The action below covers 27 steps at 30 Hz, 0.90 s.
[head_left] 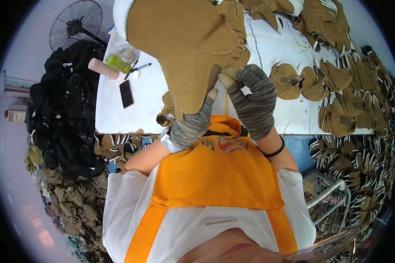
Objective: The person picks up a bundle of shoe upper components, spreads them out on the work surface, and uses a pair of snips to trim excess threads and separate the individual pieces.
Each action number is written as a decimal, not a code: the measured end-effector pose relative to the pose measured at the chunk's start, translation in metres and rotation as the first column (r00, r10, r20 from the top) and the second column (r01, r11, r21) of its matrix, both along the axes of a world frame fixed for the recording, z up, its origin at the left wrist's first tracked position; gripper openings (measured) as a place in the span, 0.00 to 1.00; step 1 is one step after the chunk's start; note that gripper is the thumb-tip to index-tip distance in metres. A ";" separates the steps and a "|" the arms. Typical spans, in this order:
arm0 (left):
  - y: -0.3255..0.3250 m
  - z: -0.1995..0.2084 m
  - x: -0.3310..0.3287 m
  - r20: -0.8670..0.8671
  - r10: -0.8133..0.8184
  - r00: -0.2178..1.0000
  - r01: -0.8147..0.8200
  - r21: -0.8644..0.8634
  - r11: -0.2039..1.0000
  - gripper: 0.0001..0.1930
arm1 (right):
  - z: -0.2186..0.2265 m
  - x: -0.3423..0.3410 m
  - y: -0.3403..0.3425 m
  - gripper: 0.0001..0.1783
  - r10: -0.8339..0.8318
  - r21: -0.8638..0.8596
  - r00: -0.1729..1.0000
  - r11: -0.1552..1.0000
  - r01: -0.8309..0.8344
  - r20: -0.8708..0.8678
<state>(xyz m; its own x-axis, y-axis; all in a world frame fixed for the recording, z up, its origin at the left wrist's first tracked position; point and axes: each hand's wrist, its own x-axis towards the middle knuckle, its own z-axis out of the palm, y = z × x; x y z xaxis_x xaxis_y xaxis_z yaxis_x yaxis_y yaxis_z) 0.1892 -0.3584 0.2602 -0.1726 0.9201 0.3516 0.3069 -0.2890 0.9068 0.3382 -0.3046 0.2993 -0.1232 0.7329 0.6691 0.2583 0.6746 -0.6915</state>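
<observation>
A large brown suede shoe upper with pale stitching is held up in front of me, above the white table. My left hand, in a grey knit glove, is closed on its lower end, thumb against the near face; the other fingers are mostly hidden behind it. My right hand, gloved alike, has its thumb and fingertips pinched together at the upper's right edge, near a curved notch. A small gap shows white between its bent fingers. Another piece of brown suede lies partly hidden behind the upper, near my left hand.
On the white table are a black phone, pens, a green bottle and a pink one. Brown uppers pile up at right. Black pieces stand heaped at left below a fan.
</observation>
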 end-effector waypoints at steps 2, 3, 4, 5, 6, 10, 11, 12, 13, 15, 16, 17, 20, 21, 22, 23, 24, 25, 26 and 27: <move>-0.001 -0.004 -0.004 -0.198 -0.006 0.980 0.004 -0.009 1.000 0.20 | -0.003 -0.001 0.004 0.07 0.025 -0.127 0.999 0.991 -0.031 -0.045; -0.002 -0.010 -0.009 -0.294 -0.035 0.955 0.015 -0.070 0.997 0.19 | -0.006 -0.002 0.007 0.06 0.036 -0.189 0.997 0.981 -0.048 -0.069; -0.002 -0.015 -0.011 -0.323 -0.056 0.945 0.026 -0.097 0.995 0.19 | -0.011 -0.002 0.009 0.07 0.035 -0.213 0.998 0.976 -0.048 -0.061; -0.002 -0.020 -0.013 -0.352 -0.078 0.933 0.036 -0.124 0.992 0.18 | -0.019 -0.003 0.012 0.08 0.035 -0.237 0.998 0.970 -0.047 -0.053; 0.000 -0.025 -0.013 -0.319 -0.087 0.944 0.051 -0.120 0.992 0.18 | -0.026 -0.004 0.014 0.08 0.035 -0.261 0.998 0.964 -0.046 -0.046; 0.011 -0.019 -0.005 -0.154 -0.042 0.987 0.019 -0.144 0.989 0.18 | -0.047 -0.005 0.030 0.11 0.016 -0.209 1.000 0.978 -0.011 0.026; 0.012 -0.019 -0.004 -0.092 -0.038 0.995 0.023 -0.154 0.988 0.17 | -0.049 -0.005 0.034 0.11 0.008 -0.219 0.998 0.976 0.007 0.067; 0.013 -0.020 -0.003 -0.030 -0.032 0.999 0.027 -0.164 0.986 0.15 | -0.052 -0.004 0.039 0.11 0.000 -0.228 0.994 0.973 0.025 0.107; 0.015 -0.020 -0.003 0.032 -0.026 0.999 0.031 -0.168 0.985 0.14 | -0.059 0.000 0.048 0.11 -0.101 -0.133 0.973 0.983 0.130 0.206; 0.017 -0.027 -0.013 0.035 0.000 0.999 0.005 -0.149 0.989 0.14 | -0.085 0.016 0.075 0.11 -0.317 0.087 0.878 0.948 0.307 0.360; 0.017 -0.029 -0.018 0.038 0.015 0.999 -0.010 -0.141 0.990 0.14 | -0.106 0.030 0.092 0.12 -0.298 -0.015 0.891 0.946 0.323 0.343; 0.017 -0.016 -0.019 0.074 0.056 0.996 -0.046 -0.126 0.991 0.14 | -0.127 0.043 0.106 0.09 -0.308 -0.072 0.915 0.939 0.336 0.261; 0.026 0.005 -0.027 0.204 0.101 0.974 -0.087 -0.079 0.993 0.13 | -0.198 0.092 0.152 0.16 -0.217 -0.402 0.809 0.780 0.480 0.547; 0.030 -0.005 -0.026 0.234 0.187 0.954 -0.186 -0.027 0.982 0.12 | -0.212 0.100 0.159 0.19 -0.161 -0.467 0.795 0.735 0.492 0.585; 0.029 -0.003 -0.027 0.181 0.180 0.967 -0.168 -0.083 0.982 0.12 | -0.225 0.103 0.164 0.23 -0.098 -0.531 0.782 0.682 0.503 0.616; 0.027 0.000 -0.028 0.128 0.164 0.978 -0.146 -0.141 0.979 0.13 | -0.238 0.099 0.168 0.26 -0.072 -0.533 0.739 0.647 0.546 0.670; 0.029 0.001 -0.028 0.107 0.135 0.985 -0.119 -0.146 0.982 0.14 | -0.253 0.094 0.173 0.29 -0.043 -0.529 0.692 0.611 0.588 0.720; 0.029 0.003 -0.029 0.083 0.119 0.989 -0.105 -0.152 0.983 0.15 | -0.262 0.081 0.179 0.32 0.000 -0.524 0.645 0.584 0.621 0.764; 0.033 0.005 -0.028 0.063 0.112 0.992 -0.104 -0.123 0.987 0.15 | -0.262 0.064 0.184 0.40 0.096 -0.554 0.594 0.504 0.663 0.799; 0.037 0.006 -0.027 0.043 0.106 0.993 -0.102 -0.095 0.990 0.16 | -0.262 0.048 0.185 0.41 0.106 -0.544 0.567 0.469 0.696 0.817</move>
